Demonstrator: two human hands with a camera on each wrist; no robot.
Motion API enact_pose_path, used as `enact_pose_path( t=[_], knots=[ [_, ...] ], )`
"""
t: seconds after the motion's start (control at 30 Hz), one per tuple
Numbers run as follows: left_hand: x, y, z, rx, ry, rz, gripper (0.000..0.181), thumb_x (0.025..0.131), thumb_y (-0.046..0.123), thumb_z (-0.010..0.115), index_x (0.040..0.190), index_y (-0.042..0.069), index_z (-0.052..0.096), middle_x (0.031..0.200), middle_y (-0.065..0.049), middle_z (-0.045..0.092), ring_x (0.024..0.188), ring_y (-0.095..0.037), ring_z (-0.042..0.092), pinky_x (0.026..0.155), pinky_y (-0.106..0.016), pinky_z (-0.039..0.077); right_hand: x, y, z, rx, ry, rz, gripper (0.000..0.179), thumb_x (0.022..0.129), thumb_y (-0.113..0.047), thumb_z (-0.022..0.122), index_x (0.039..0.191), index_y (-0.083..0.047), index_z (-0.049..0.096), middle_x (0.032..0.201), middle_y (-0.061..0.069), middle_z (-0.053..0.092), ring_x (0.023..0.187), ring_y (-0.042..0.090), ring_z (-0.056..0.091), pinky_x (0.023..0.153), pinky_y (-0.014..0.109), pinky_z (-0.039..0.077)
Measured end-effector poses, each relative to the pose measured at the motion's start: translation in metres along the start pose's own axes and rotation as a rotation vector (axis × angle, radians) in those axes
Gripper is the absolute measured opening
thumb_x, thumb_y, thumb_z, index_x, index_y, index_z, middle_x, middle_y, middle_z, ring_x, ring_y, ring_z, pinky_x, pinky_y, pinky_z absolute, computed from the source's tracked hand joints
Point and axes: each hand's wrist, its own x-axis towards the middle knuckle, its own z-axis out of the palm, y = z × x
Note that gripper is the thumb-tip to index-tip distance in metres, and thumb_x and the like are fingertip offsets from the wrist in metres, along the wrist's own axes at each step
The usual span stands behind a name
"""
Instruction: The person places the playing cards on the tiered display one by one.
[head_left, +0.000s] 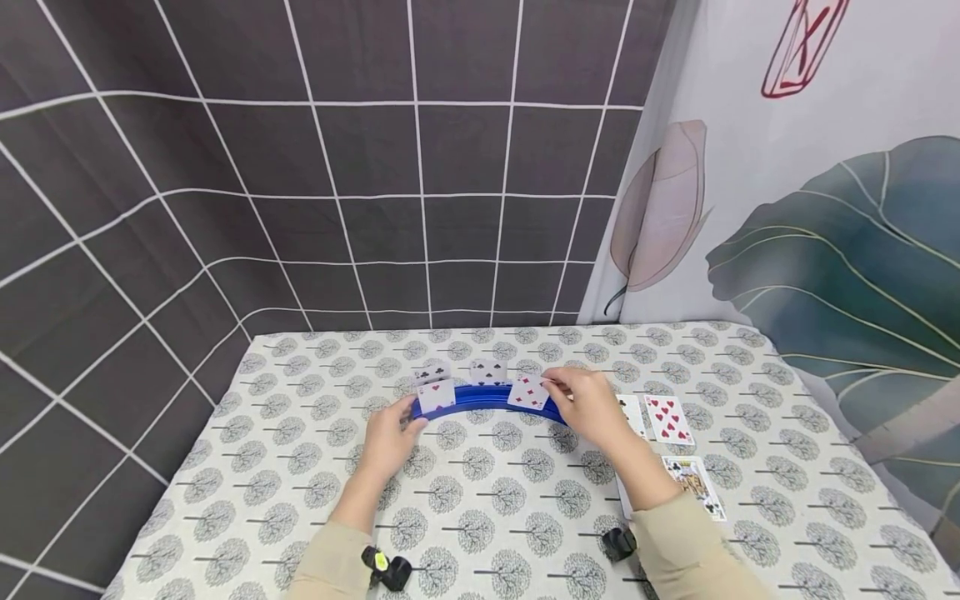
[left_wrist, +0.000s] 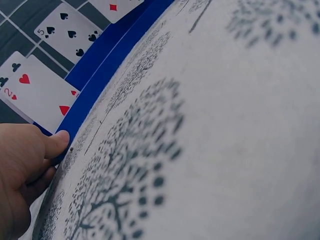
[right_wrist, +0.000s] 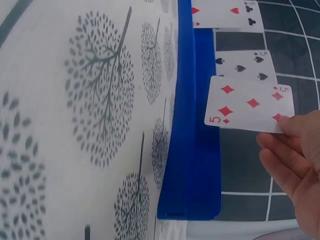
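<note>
A curved blue card holder (head_left: pixel 480 398) stands on the table. My left hand (head_left: pixel 390 433) grips its left end, thumb against the front. Near that end, a two of hearts (left_wrist: pixel 45 95) stands in the holder, partly covering a clubs card (head_left: pixel 432 372) behind it. Around the middle, a five of spades (left_wrist: pixel 70 32) stands in the back row. My right hand (head_left: pixel 592 404) pinches a five of diamonds (right_wrist: pixel 250 103) by an outer corner. That card is at the right part of the holder, overlapping the five of spades in the right wrist view; whether its edge sits in the slot, I cannot tell.
Right of the holder, a hearts card (head_left: pixel 669 419) and a king of clubs (head_left: pixel 693 483) lie face up on the tree-patterned tablecloth (head_left: pixel 480 533). Another card (head_left: pixel 632 408) beside them is partly hidden by my right arm. A dark gridded curtain (head_left: pixel 375 167) hangs behind the table.
</note>
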Motion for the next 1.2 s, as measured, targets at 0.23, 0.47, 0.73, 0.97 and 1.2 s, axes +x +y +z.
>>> enact_pose_path(
  t=[0.23, 0.47, 0.73, 0.97, 1.2],
  knots=[
    [0.0, 0.001, -0.001, -0.001, -0.006, -0.009, 0.054, 0.091, 0.011, 0.075, 0.138, -0.005, 0.056, 0.126, -0.027, 0.065, 0.116, -0.042, 0.064, 0.103, -0.051, 0.052, 0.003, -0.004, 0.008, -0.017, -0.01, -0.014, 0.016, 0.087, 0.003, 0.075, 0.103, 0.004, 0.075, 0.098, 0.019, 0.076, 0.084, 0.03, 0.075, 0.075, 0.035, 0.064],
    [0.0, 0.003, -0.001, -0.002, -0.014, -0.019, 0.054, 0.091, 0.01, 0.074, 0.139, -0.005, 0.055, 0.127, -0.026, 0.065, 0.116, -0.041, 0.064, 0.104, -0.051, 0.051, 0.007, -0.01, 0.016, -0.041, -0.034, -0.012, 0.017, 0.089, 0.0, 0.074, 0.106, 0.002, 0.075, 0.101, 0.017, 0.076, 0.084, 0.027, 0.075, 0.076, 0.036, 0.064],
    [0.0, 0.001, 0.0, 0.017, -0.011, -0.017, 0.054, 0.091, 0.012, 0.075, 0.139, -0.004, 0.056, 0.127, -0.025, 0.066, 0.118, -0.04, 0.064, 0.105, -0.051, 0.05, 0.013, -0.019, 0.024, -0.043, -0.044, -0.02, 0.014, 0.089, 0.0, 0.074, 0.104, -0.001, 0.075, 0.098, 0.013, 0.077, 0.08, 0.024, 0.074, 0.073, 0.034, 0.064],
    [0.0, 0.001, 0.0, 0.015, -0.002, -0.012, 0.053, 0.091, 0.013, 0.075, 0.139, -0.003, 0.056, 0.126, -0.026, 0.066, 0.117, -0.041, 0.064, 0.105, -0.051, 0.05, 0.014, -0.018, 0.033, -0.059, -0.001, -0.064, 0.011, 0.087, 0.0, 0.076, 0.098, -0.001, 0.076, 0.096, 0.014, 0.077, 0.082, 0.026, 0.075, 0.074, 0.035, 0.064],
    [0.0, 0.002, 0.001, 0.015, 0.002, -0.001, 0.052, 0.091, 0.012, 0.075, 0.137, -0.004, 0.058, 0.124, -0.027, 0.066, 0.116, -0.041, 0.065, 0.104, -0.05, 0.051, 0.016, -0.02, 0.039, -0.075, 0.013, -0.063, 0.011, 0.088, -0.001, 0.076, 0.1, -0.001, 0.076, 0.097, 0.015, 0.077, 0.087, 0.03, 0.075, 0.079, 0.038, 0.064]
  ],
)
